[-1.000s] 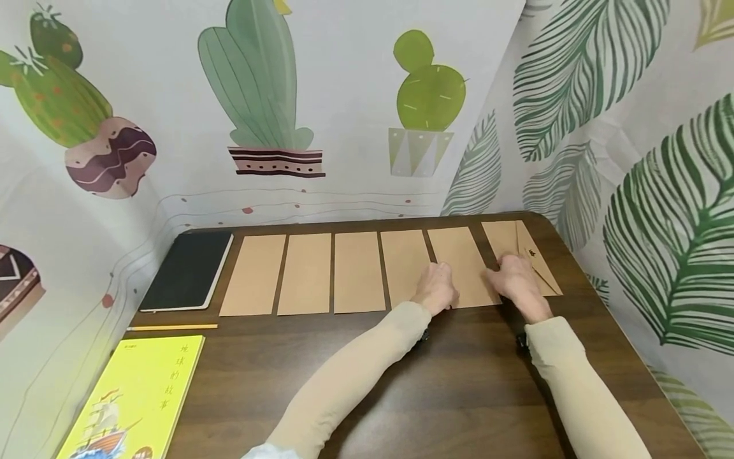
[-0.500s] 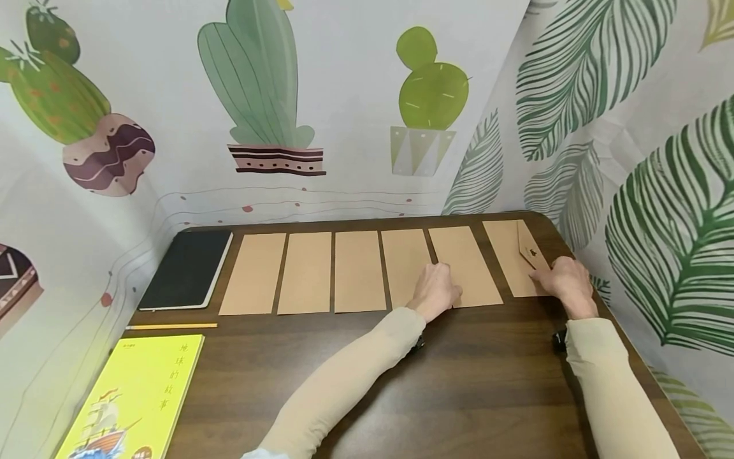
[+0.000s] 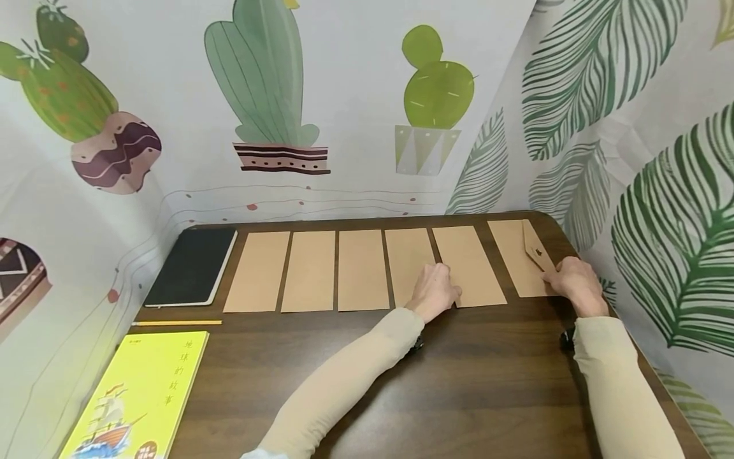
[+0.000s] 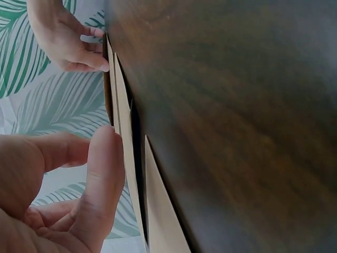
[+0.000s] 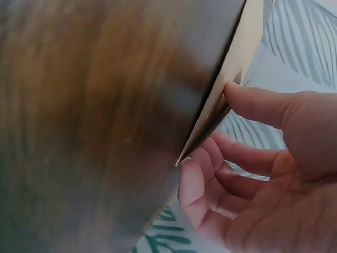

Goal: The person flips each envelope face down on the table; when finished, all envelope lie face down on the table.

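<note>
In the head view my right hand [image 3: 575,284] is at the right edge of the rightmost kraft envelope [image 3: 507,258], which lies with its flap [image 3: 534,245] side up. Thumb and fingers pinch the flap's edge, and in the right wrist view the thumb of the right hand [image 5: 263,168] is on the envelope's [image 5: 231,58] upper face with the fingers beneath. My left hand [image 3: 434,293] rests across the neighbouring plain envelopes, the fourth [image 3: 406,255] and fifth [image 3: 470,268]. The left wrist view shows the left hand [image 4: 68,195] loosely bent, one fingertip touching envelope paper [image 4: 163,205].
More plain envelopes, such as the leftmost [image 3: 258,271], continue the row. Left of them lie a black notebook [image 3: 192,264], a yellow pencil [image 3: 178,323] and a yellow book [image 3: 137,395]. A printed cloth [image 3: 355,76] hangs behind the dark wooden table [image 3: 482,382].
My right hand has shifted from the middle of the rightmost envelope to its right edge, and the flap now looks slightly raised. The left hand has stayed in place.
</note>
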### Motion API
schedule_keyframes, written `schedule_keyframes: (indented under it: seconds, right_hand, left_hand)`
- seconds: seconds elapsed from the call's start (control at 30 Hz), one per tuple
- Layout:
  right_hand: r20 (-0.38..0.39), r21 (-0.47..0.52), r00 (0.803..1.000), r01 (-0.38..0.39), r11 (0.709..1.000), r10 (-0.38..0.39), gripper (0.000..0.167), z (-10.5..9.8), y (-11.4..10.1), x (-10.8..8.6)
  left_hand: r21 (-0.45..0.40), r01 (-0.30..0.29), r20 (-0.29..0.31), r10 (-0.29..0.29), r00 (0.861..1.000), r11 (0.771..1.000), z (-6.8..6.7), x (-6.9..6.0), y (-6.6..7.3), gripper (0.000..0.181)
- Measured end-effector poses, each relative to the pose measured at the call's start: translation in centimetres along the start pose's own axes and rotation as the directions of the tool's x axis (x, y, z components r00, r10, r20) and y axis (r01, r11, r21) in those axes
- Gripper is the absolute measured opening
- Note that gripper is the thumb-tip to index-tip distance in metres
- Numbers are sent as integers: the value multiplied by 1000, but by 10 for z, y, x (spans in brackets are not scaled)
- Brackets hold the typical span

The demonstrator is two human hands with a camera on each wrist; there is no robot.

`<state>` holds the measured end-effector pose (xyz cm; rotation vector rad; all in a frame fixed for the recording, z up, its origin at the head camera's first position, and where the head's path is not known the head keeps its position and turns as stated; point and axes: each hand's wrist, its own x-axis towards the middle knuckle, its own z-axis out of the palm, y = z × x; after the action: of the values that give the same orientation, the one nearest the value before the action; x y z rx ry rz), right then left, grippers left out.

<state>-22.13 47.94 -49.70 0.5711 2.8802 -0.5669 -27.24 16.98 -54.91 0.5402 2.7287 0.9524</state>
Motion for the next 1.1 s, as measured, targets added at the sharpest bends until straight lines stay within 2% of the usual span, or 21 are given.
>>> schedule_keyframes:
  seconds: [0.03, 0.1, 0.2, 0.33, 0.5, 0.57, 0.63, 0.73, 0.8, 0.83, 1.0, 1.07, 1.1]
  right_hand:
    - [1, 2, 1000, 1, 1000, -1, 33, -2, -3, -4]
    - [4, 5, 1000, -6, 1000, 6, 32, -5, -9, -11]
    - [-1, 10, 1000, -15, 1000, 15, 35, -5, -11, -17]
    - [-17, 13, 1000, -16, 1000, 16, 41, -6, -11, -21]
    - [-51, 29, 998, -27, 999, 28, 47, -4, -8, -21]
    - [-71, 36, 997, -31, 999, 33, 47, -3, -7, -23]
    - [-95, 42, 995, -27, 999, 31, 46, -4, -5, -25]
    - [-131, 57, 991, -9, 998, 17, 47, -4, -3, -29]
    - [-151, 67, 988, 5, 998, 5, 47, -3, -1, -31]
    - [-162, 72, 987, 10, 997, 2, 47, -3, -1, -32]
    - [-171, 84, 985, 22, 996, -7, 45, -4, -5, -37]
    - [-173, 87, 985, 22, 996, -7, 45, -4, -7, -40]
    - [-179, 93, 984, 24, 995, -7, 44, -3, -8, -41]
  left_hand:
    - [-14, 4, 2, -4, 1000, 1000, -1, -1, 1, 7]
    - [-40, 21, 9, -21, 1000, 999, -4, -5, 6, 18]
    - [-110, 64, 36, -60, 998, 992, -19, -20, 24, 36]
    - [-203, 105, 67, -93, 993, 974, -34, -38, 52, 33]
    - [-354, 114, 95, -86, 992, 928, -28, -41, 73, 23]
    - [-378, 111, 95, -81, 992, 919, -22, -39, 80, 20]
    - [-376, 111, 91, -83, 992, 920, -16, -35, 85, 17]
    - [-423, 141, 116, -101, 988, 895, -6, -30, 94, 18]
    - [-510, 164, 153, -98, 983, 845, 0, -27, 98, 22]
    - [-560, 172, 172, -89, 981, 810, 3, -27, 100, 24]
    - [-786, 220, 258, -16, 966, 578, 13, -23, 104, 31]
    - [-831, 250, 281, -12, 960, 498, 17, -19, 105, 33]
    - [-844, 264, 291, -15, 956, 467, 19, -17, 105, 33]
